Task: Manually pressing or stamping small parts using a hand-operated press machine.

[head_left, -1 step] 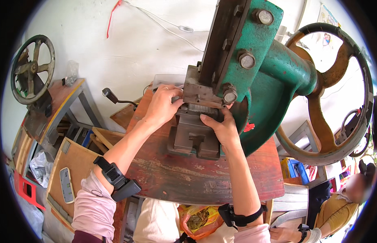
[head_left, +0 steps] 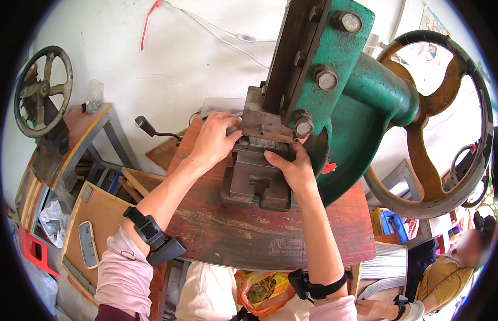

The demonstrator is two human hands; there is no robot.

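Note:
A green hand press [head_left: 334, 69] with a dark steel ram block [head_left: 259, 120] stands over a steel die [head_left: 259, 176] on a reddish wooden table [head_left: 233, 235]. A ribbed metal piece [head_left: 266, 143] shows in the narrow gap under the block. At the gap's left end is my left hand [head_left: 212, 142], its fingers bent and pinched around something small and dark that I cannot make out. My right hand [head_left: 298, 170] lies against the die's right side. Its thumb stretches onto the die's top and the forefinger points up beside the gap, the two apart; the other fingers are partly hidden.
A large brown handwheel [head_left: 423, 123] is at the press's right. Beyond the table's left side are a black-knobbed lever [head_left: 147, 127], a wooden box [head_left: 107, 214] with a phone [head_left: 88, 245] on it, and a second handwheel [head_left: 44, 91]. A co-worker [head_left: 447, 275] sits at the lower right.

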